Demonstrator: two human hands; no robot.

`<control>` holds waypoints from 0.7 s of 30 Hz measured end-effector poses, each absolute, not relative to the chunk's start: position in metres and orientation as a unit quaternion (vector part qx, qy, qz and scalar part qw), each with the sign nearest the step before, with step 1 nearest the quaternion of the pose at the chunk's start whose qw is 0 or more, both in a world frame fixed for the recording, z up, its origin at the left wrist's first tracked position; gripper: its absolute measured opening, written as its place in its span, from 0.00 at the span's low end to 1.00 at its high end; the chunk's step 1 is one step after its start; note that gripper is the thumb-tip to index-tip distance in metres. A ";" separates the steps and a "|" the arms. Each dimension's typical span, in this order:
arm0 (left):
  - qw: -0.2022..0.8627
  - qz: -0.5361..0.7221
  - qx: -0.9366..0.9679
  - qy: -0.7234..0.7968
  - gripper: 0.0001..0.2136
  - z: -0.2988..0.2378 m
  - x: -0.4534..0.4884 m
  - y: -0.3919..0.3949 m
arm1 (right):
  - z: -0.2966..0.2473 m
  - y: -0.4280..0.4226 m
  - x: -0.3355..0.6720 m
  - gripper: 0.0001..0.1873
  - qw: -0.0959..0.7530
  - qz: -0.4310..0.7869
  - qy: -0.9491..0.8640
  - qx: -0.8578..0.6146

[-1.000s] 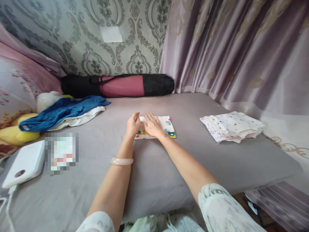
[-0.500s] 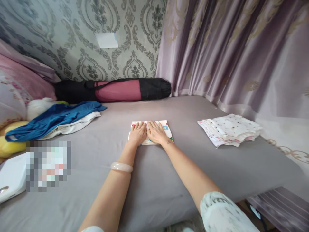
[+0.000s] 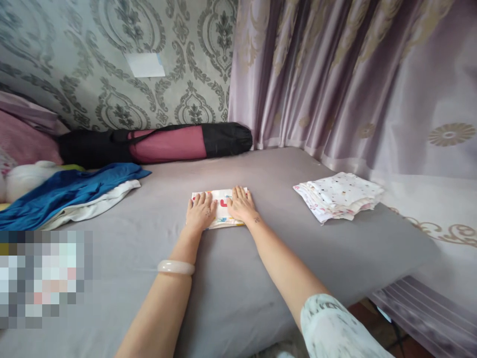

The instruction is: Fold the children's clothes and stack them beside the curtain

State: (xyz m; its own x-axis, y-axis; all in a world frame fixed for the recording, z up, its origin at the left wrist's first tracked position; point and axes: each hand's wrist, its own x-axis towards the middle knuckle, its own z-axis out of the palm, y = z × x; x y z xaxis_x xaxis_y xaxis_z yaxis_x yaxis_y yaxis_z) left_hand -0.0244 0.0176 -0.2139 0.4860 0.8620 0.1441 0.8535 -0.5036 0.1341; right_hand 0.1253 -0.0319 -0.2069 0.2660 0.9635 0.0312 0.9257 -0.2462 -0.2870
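A folded white cloth with a colourful print lies flat on the grey bed sheet. My left hand rests flat on its left part, fingers stretched out. On its right part lies my right hand, also flat with the fingers spread a little. Between the two hands a red mark of the print shows. Neither hand grips the cloth.
To the right sits a stack of folded printed cloths. Blue clothing lies over white fabric at left. A long black and pink bag lies along the wall. Purple curtains hang behind the right side. Something pixelated is at lower left.
My hands have moved apart toward the left and right ends of the cloth, baring its middle. The whole view has turned slightly to the right.
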 end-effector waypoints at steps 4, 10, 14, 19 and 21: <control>0.048 0.069 0.855 0.511 0.27 -0.218 -0.026 0.021 | -0.213 -0.030 0.124 0.33 0.133 0.067 -0.597 -0.788; 0.082 0.056 0.859 0.502 0.27 -0.215 -0.026 0.025 | -0.208 -0.035 0.125 0.30 0.194 0.065 -0.589 -0.782; 0.141 0.071 0.846 0.509 0.26 -0.209 -0.033 0.040 | -0.193 -0.039 0.137 0.22 0.254 0.082 -0.524 -0.809; 0.131 0.086 0.777 0.610 0.23 -0.199 -0.059 0.062 | -0.173 -0.041 0.164 0.16 0.264 0.210 -0.411 -0.847; 0.158 0.067 0.744 0.646 0.16 -0.197 -0.067 0.069 | -0.169 -0.041 0.172 0.17 0.252 0.237 -0.400 -0.849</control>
